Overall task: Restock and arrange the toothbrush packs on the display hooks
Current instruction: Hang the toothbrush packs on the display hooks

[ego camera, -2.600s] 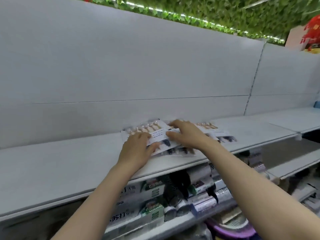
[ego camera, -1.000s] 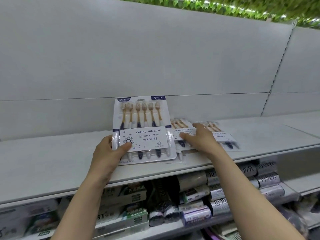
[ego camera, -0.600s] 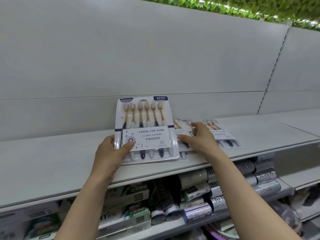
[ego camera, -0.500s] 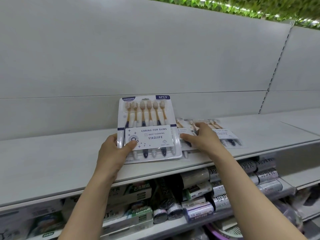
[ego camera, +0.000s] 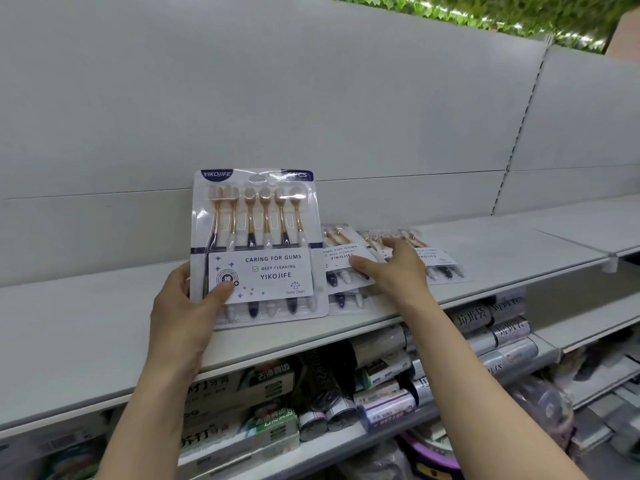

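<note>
From the head view, a long pale grey shelf (ego camera: 86, 327) runs across in front of a plain grey back panel (ego camera: 311, 98), with green leafy trim (ego camera: 485, 8) along the top edge. Below the shelf, the lower tier is crowded: green and white toothpaste boxes (ego camera: 242, 382) on the left, dark and silvery rolls (ego camera: 381, 386) in the middle, more rolls with printed labels (ego camera: 491, 320) to the right. Nothing stands between the person and the packs; only their own forearms cross over the lower stock.

The left hand (ego camera: 183, 317) grips the held toothbrush pack (ego camera: 259, 244) by its lower left corner, thumb pressed on the front card, fingers behind. The pack stands upright, its bottom edge at or just above the shelf. It is a clear blister with six brushes, gold necks, handles alternating dark blue and white, and a white card reading "CARING FOR GUMS, DEEP CLEANING, YIKOJIFE".

Just beside it to the right, the flat packs (ego camera: 343, 271) lie overlapping on the shelf. The right hand (ego camera: 394, 268) rests on them, fingers stretched out and pressing down, not clasping anything.
</note>
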### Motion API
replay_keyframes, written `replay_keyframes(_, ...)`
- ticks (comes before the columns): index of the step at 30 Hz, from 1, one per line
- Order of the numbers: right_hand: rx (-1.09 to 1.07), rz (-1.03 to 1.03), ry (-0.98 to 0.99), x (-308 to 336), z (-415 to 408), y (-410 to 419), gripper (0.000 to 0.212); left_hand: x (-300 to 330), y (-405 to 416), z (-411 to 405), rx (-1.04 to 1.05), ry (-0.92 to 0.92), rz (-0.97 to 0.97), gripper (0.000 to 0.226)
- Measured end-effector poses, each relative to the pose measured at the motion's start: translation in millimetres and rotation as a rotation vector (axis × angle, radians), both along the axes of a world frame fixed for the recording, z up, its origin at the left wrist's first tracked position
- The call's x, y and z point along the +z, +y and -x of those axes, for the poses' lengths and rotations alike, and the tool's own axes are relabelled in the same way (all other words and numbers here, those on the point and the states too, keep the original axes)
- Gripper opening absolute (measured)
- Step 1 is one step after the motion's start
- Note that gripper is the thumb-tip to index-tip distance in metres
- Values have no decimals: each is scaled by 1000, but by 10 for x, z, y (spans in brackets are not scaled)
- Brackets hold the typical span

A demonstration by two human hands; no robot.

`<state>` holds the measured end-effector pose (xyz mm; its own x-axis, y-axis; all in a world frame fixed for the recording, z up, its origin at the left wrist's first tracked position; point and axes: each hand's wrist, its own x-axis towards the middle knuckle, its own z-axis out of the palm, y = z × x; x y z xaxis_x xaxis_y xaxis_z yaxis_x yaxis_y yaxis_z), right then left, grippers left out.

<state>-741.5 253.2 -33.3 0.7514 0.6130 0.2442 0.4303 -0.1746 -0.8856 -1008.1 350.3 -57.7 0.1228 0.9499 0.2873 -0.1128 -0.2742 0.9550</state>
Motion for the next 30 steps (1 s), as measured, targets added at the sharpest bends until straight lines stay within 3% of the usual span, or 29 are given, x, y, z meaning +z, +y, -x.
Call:
replay_keyframes(7, 8, -16, 253, 64, -9, -99, 98, 17, 52, -8, -49, -13, 47, 36)
replay_keyframes(12, 148, -128, 549, 16, 12, -344, 48, 19, 57, -6, -94, -38, 53, 38)
replay_keyframes(16, 177, -209, 609, -8, 120, -612, 29, 28, 23, 2, -136, -43, 32, 36)
replay_keyframes(21, 122, -394, 647, -31, 318, -900, 31, 113, -204, 100, -130, -58, -8, 45)
replay_keyframes(27, 133, -578, 544, -99, 549, -1272, 28, -9, -862, 450, -25, -102, -15, 31)
replay_keyframes(30, 156, -635, 539, -182, 680, -1423, 36, -122, -1207, 687, 26, -122, 22, 29)
